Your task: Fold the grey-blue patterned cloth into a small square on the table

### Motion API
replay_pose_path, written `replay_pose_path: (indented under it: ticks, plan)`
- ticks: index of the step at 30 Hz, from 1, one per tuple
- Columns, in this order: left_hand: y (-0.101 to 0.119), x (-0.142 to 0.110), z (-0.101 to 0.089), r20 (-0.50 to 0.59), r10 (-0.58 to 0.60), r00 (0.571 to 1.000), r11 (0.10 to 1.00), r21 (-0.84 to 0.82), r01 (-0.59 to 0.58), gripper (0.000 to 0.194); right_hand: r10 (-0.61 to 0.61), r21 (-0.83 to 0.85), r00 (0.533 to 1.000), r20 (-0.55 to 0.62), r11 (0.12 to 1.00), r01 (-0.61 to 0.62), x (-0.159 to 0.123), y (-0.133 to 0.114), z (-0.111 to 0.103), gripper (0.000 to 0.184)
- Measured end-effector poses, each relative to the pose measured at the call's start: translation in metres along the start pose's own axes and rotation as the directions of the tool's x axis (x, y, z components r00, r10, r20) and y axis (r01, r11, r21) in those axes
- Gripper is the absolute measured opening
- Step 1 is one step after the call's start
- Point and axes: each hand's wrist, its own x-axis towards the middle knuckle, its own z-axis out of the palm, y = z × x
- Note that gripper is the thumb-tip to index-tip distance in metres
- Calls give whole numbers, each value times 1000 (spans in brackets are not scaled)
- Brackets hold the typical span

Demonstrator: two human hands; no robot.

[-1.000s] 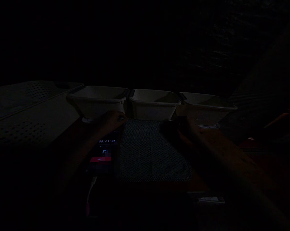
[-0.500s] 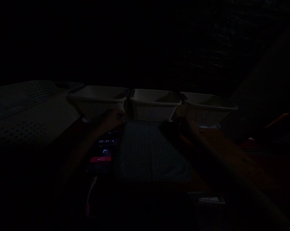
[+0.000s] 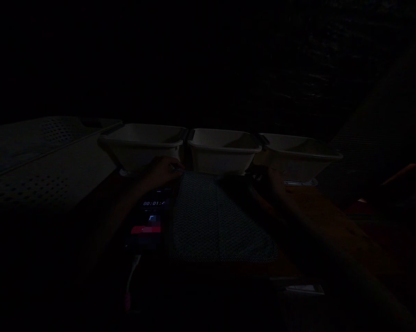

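Darkness is covering the wooden table, where a textured cloth is lying before pale tubs. The left hand and right hand are resting at its far corners, grip too dark to tell; even tension should be keeping it flat.

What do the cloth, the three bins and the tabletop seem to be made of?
Cloth: probably woven or knitted fabric, matt, judging by its textured surface and stitched-looking edge. Three bins: likely moulded plastic, pale and fairly smooth, with rounded rims. Tabletop: perhaps wood, from its brown tone; too dark to be sure.
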Motion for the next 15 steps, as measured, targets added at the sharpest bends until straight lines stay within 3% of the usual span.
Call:
replay_pose_path:
  ticks: [5, 9, 13, 15]
  plan:
    - [-1, 1, 1, 11, 43, 999, 993, -109, -42, 23, -193, 48, 979, 62, 981, 190, 2, -30, 8, 33]
    - [-4, 2, 5, -14, 61, 998, 992, -110, -63, 22, -378, 200, 907, 185, 918, 341, 7, -63, 12, 32]
    - [-4, 2, 8, 5, 70, 998, 989, -134, -69, 20, -493, 224, 833, 249, 866, 446, 24, -98, 22, 36]
    - [-4, 2, 8, 4, 68, 998, 990, -126, -67, 19, -494, 196, 835, 244, 868, 456, 36, -114, 33, 38]
